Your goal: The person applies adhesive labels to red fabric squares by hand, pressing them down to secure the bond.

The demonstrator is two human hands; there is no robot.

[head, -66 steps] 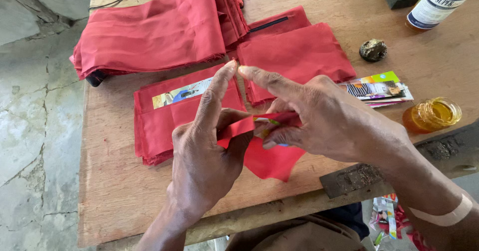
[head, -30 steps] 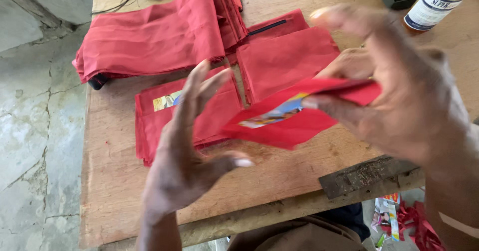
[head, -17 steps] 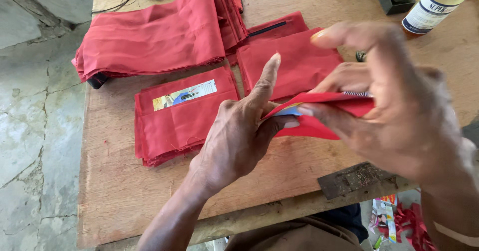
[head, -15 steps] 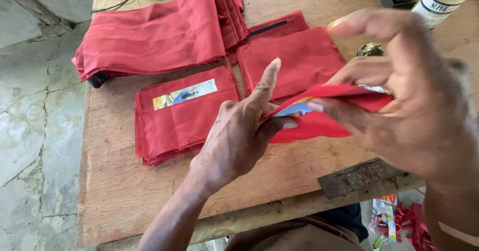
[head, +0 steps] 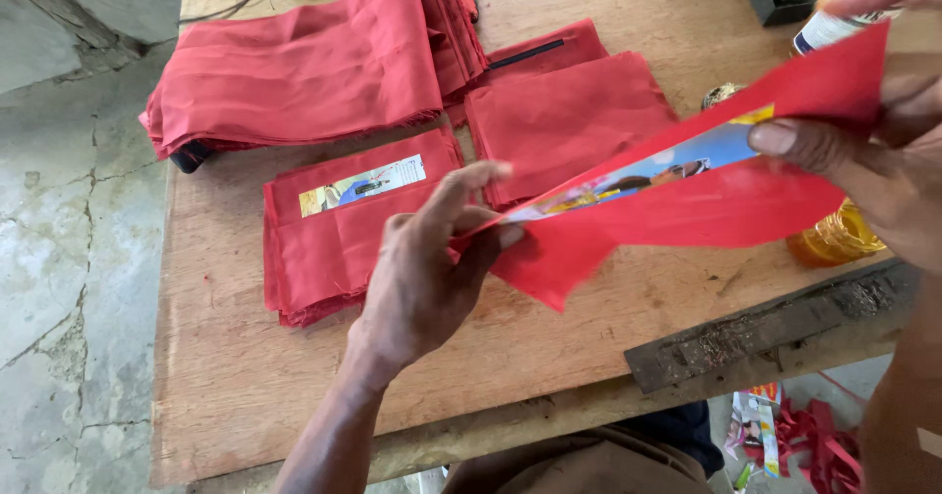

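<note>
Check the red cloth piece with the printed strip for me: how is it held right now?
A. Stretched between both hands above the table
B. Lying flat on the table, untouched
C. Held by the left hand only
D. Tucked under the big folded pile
A: the left hand pinches one end of the red cloth piece and the right hand grips the other, above the wooden table.

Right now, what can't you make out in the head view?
- Right hand: cut off by the right edge.
- Red cloth piece with picture strip: motion-blurred, details unreadable.
- Amber jar: mostly hidden behind the cloth.
- White bottle: cut off by the top edge and covered by the right hand.
- Left hand: fingertips blurred.
</note>
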